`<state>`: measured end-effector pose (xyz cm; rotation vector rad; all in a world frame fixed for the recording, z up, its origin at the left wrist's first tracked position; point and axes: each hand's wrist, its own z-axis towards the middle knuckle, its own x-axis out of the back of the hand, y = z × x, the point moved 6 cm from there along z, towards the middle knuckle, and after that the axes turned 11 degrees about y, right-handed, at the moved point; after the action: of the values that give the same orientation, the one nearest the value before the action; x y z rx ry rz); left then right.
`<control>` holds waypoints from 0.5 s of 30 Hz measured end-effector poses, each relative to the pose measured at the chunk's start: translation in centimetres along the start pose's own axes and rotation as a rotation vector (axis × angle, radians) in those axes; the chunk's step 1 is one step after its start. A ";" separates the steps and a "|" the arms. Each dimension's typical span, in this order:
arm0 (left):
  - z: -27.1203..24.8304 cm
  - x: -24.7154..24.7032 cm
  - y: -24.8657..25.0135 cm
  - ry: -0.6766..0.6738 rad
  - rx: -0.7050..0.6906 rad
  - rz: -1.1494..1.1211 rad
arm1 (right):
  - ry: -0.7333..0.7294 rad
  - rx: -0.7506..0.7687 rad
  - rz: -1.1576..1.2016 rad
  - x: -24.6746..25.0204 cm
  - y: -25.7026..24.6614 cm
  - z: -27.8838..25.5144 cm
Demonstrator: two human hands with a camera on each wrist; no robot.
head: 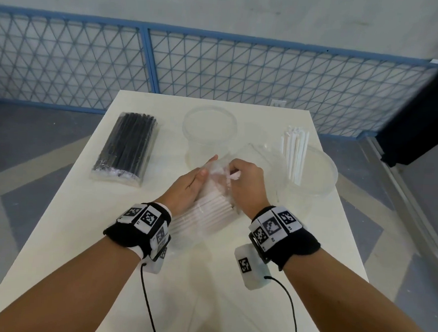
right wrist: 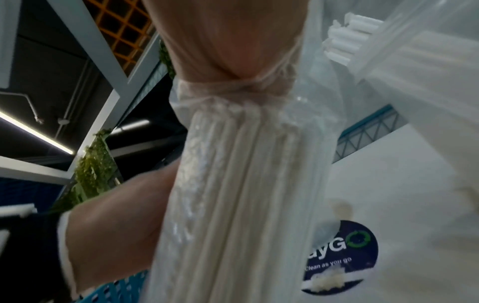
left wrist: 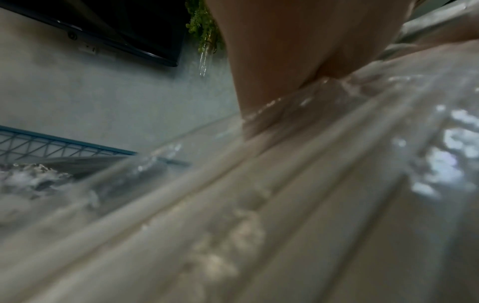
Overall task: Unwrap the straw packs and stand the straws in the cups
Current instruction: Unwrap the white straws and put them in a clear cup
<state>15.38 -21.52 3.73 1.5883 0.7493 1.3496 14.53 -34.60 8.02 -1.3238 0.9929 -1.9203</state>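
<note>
Clear plastic wraps a pack of white paper straws (head: 209, 212) at the middle of the white table (head: 83, 234). The left hand (head: 189, 183) is curled round its left side, and the right hand (head: 247, 183) pinches the bunched wrap at its far end. A pack of black straws (head: 126, 147) lies toward the far left corner. One round clear plastic cup (head: 210, 123) stands by the far edge. A second clear cup (head: 320, 178) near the right edge holds loose white straws (head: 295, 155) upright.

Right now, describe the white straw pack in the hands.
The white straw pack is a bundle of white straws in clear, crinkled film, its near end low over the table, far end raised. The left hand holds its left side; the right hand pinches the loose film at the far end.
</note>
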 end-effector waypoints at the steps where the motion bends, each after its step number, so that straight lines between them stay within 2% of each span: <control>1: -0.1 0.3 -0.2 0.001 0.029 0.008 | 0.035 0.013 0.016 0.5 -0.1 0.2; 4: -0.3 0.9 -0.3 0.024 0.054 0.026 | 0.027 0.057 0.052 1.5 -0.3 1.1; 8: -0.2 0.7 0.6 0.093 -0.013 0.026 | -0.191 -0.002 -0.058 0.2 0.3 0.6; 9: -0.1 0.7 0.9 0.110 -0.025 0.034 | -0.208 -0.027 -0.066 -0.1 0.5 0.3; 15: -0.2 0.2 0.6 0.055 -0.002 0.069 | 0.037 -0.012 -0.029 1.8 -0.5 -0.6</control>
<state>15.14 -21.53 4.41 1.5941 0.7322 1.4484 13.40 -35.60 9.21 -1.3201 1.0105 -1.9698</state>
